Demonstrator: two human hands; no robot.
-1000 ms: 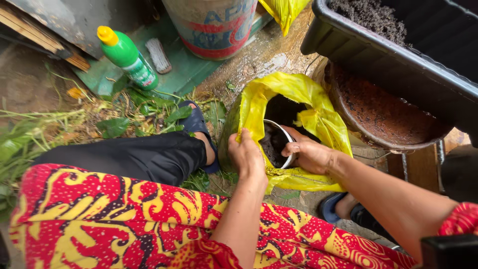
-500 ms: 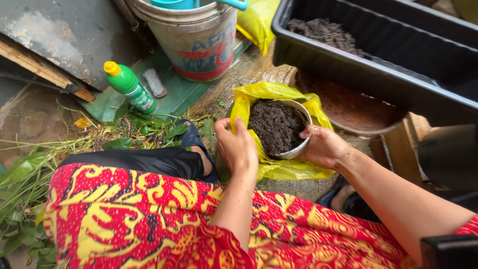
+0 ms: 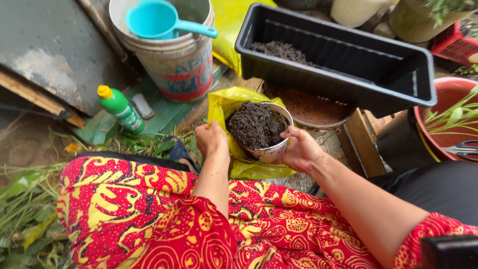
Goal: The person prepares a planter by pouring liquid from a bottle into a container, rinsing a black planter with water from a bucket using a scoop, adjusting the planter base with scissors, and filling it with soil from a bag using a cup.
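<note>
Soil (image 3: 254, 124) heaped above bowl (image 3: 271, 149) rim; right hand (image 3: 298, 149) wraps it, left hand (image 3: 211, 139) pinches yellow bag (image 3: 224, 104). Tilting risks spilling.

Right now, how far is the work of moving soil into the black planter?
Done: a small heap of soil lies in the black planter. In hand: the right hand holds a heaped bowl above the yellow bag; the left hand grips the bag's edge. Left: most of the planter looks unfilled.
</note>
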